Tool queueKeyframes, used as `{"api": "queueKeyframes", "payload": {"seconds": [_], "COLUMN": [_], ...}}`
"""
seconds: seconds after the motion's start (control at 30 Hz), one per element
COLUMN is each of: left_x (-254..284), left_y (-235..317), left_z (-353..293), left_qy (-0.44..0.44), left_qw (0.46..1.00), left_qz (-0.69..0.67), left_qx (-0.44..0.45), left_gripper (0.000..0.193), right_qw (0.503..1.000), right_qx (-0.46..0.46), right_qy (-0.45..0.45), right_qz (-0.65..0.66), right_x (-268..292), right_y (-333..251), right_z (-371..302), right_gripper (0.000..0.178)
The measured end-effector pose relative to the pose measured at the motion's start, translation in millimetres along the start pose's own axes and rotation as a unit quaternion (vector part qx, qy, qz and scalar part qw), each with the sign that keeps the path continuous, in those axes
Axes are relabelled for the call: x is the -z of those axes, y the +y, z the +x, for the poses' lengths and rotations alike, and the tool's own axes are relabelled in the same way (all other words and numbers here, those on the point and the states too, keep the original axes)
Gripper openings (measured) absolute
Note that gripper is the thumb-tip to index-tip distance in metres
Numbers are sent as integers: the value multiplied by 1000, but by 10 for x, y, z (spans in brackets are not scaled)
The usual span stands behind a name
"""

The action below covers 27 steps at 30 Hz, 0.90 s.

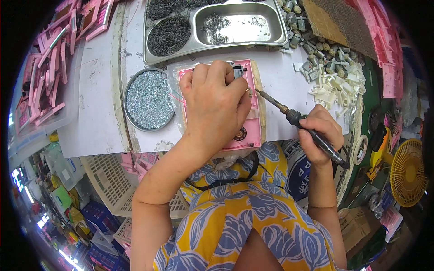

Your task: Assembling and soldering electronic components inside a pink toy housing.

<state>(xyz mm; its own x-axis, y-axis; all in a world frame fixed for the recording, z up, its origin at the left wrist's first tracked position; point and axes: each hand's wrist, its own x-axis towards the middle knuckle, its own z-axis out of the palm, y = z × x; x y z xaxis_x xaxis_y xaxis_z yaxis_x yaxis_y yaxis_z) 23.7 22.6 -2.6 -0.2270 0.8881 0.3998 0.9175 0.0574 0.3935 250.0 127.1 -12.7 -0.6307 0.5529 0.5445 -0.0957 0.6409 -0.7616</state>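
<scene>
My left hand (216,101) lies over a pink plastic housing (250,122) on the white-covered bench, fingers curled at its top edge near a small dark part (238,71). My right hand (319,135) grips a soldering iron (289,115) by its black handle. The iron's tip points up-left and ends at the housing's right edge, close to my left fingers. A thin red wire (175,95) runs off the housing's left side.
A round tin of small silvery parts (149,100) sits left of the housing. Behind is a steel compartment tray (156,56) with dark springs. White plastic pieces (337,86) and small motors (312,47) lie at right, pink housings (49,77) at left, a yellow fan (408,172) far right.
</scene>
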Motion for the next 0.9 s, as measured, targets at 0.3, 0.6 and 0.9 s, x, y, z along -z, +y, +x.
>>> {"api": "queueKeyframes", "payload": {"seconds": [0.3,0.6,0.9], "left_x": [8,15,10], "left_y": [11,6,8], "left_z": [8,10,12], "left_qy": [-4,-9,-9], "left_qw": [1000,1000,1000], "left_qz": [-1,4,14], "left_qx": [3,0,-3], "left_gripper": [9,10,10], "right_qw": [1000,996,997], "right_qx": [2,37,26], "right_qy": [-6,-64,-38], "right_qz": [0,-40,-56], "right_x": [-51,2,115], "right_y": [10,-17,-84], "right_z": [26,102,90], "right_gripper": [19,24,25]}}
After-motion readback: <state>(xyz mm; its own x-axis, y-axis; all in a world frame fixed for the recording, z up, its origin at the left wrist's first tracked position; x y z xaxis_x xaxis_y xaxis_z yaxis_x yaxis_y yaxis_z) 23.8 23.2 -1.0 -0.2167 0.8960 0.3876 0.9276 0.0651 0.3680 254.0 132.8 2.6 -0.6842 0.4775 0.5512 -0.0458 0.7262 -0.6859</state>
